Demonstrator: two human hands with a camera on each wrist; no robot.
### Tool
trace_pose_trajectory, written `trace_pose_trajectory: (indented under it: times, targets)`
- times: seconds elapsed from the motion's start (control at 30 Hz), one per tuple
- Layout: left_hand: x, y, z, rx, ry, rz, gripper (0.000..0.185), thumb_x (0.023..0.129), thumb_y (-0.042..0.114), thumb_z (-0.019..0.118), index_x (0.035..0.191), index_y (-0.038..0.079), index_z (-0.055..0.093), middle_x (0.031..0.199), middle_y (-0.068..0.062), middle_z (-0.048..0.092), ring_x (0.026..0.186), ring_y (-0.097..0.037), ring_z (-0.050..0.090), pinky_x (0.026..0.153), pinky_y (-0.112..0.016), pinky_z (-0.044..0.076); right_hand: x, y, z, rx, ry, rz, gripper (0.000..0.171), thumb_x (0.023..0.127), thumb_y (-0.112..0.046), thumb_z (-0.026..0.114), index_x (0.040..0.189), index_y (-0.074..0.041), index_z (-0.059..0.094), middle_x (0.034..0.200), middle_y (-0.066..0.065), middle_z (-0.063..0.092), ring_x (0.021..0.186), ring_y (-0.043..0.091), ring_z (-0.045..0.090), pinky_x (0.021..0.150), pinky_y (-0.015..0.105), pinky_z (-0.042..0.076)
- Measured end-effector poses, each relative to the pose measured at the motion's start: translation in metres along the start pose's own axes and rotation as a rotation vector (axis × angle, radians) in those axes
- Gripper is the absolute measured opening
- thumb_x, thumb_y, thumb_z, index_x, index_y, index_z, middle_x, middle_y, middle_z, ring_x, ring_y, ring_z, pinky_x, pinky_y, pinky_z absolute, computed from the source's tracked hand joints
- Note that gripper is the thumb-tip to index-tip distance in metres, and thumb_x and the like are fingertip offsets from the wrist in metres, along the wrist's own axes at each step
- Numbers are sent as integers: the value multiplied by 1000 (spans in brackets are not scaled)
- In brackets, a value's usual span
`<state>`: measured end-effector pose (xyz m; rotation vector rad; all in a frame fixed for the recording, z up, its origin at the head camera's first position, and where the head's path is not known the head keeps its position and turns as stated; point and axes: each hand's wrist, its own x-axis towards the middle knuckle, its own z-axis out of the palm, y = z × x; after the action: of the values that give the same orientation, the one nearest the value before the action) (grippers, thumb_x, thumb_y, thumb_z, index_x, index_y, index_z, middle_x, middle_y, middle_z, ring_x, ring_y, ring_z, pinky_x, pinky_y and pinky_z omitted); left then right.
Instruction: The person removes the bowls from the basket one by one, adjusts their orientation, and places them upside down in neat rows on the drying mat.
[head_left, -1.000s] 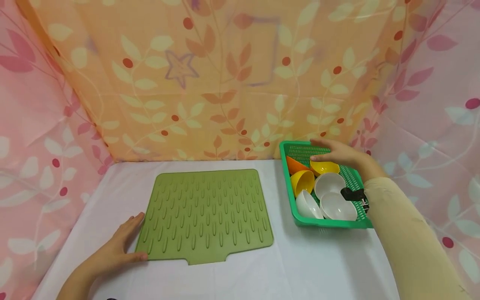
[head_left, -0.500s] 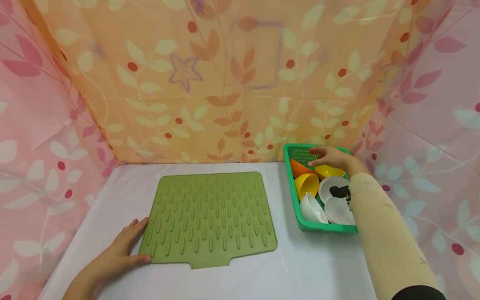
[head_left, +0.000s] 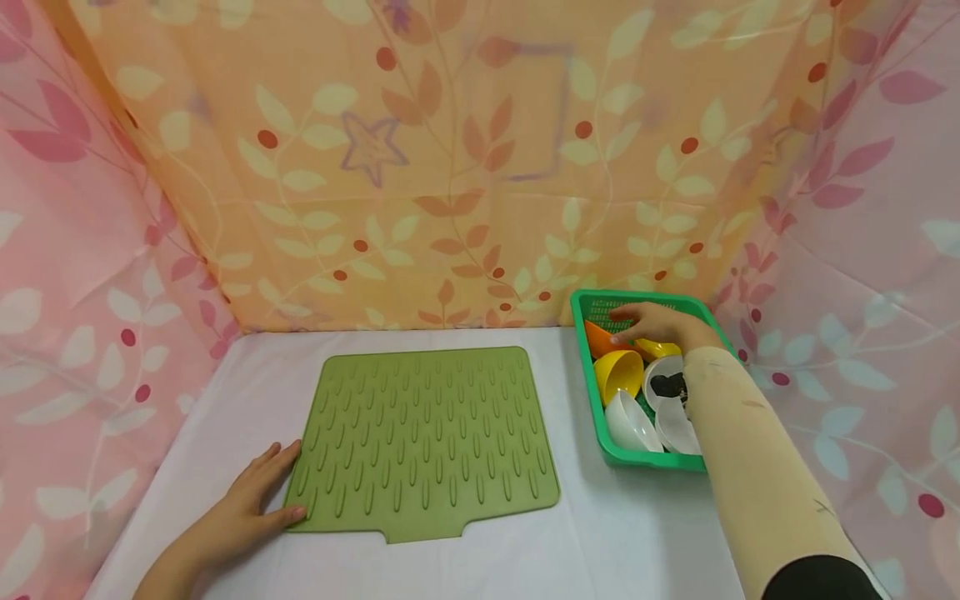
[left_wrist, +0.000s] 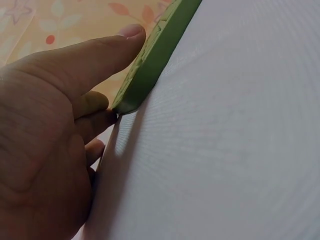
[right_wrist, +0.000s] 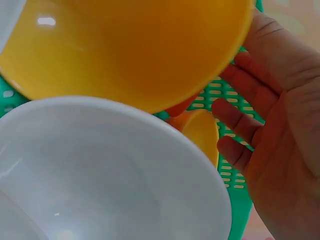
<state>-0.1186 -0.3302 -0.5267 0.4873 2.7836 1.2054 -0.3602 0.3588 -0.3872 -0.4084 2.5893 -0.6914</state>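
Bowls (head_left: 628, 375) lean together inside the green basket (head_left: 648, 459), perhaps for saving room; the right hand (head_left: 655, 323) hangs over them, its grip wide; the left hand (head_left: 251, 496), also spread, touches the mat (head_left: 423, 442), probably steadying it.

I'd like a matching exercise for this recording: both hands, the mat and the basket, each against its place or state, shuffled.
Things
1. Left hand
2. Right hand
3. Mat
4. Basket

Places or states
A. Contains yellow and white bowls
B. At the basket's far end
C. Flat, between the left hand and the basket
D. At the mat's left edge

Pairs: 1-D, 2-B, 3-C, 4-A
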Motion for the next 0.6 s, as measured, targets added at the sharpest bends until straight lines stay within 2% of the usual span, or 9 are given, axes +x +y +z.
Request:
trace_pose_trajectory:
  times: [0.1, 0.23, 0.37, 0.5, 0.6]
  targets:
    - [0, 1, 0, 2, 1, 2, 93, 87, 36, 81, 162, 17, 30, 165, -25, 24, 152, -51, 9, 118, -62, 0, 2, 1, 1, -19, -18, 30, 87, 93, -47, 73, 156, 1, 36, 161, 25, 35, 148, 48, 30, 119, 65, 24]
    - [-2, 0, 1, 27, 14, 25, 93, 87, 36, 81, 163, 17, 30, 165, -23, 26, 156, -39, 7, 119, -56, -2, 3, 0, 2, -42, -47, 68, 93, 91, -49, 74, 156, 4, 34, 162, 27, 32, 148, 49, 28, 118, 65, 24]
    - [-3, -1, 2, 66, 31, 50, 94, 87, 37, 81, 162, 16, 30, 165, -20, 30, 157, -30, 7, 120, -41, -5, 5, 0, 6, -34, -75, 101, 99, 91, -53, 73, 158, 5, 29, 164, 27, 27, 149, 50, 24, 119, 66, 22]
    - [-3, -2, 4, 105, 43, 72, 94, 86, 37, 82, 162, 14, 31, 164, -20, 32, 157, -25, 7, 116, -25, -7, 6, 0, 11, -34, -64, 116, 102, 90, -55, 73, 158, 6, 27, 163, 28, 27, 149, 50, 25, 119, 66, 22]
    - [-3, -2, 5, 121, 48, 79, 95, 85, 37, 82, 162, 13, 32, 163, -20, 33, 157, -25, 8, 114, -19, -7, 7, 0, 14, -33, -39, 122, 103, 89, -56, 74, 157, 7, 28, 162, 30, 29, 147, 49, 29, 118, 67, 24]
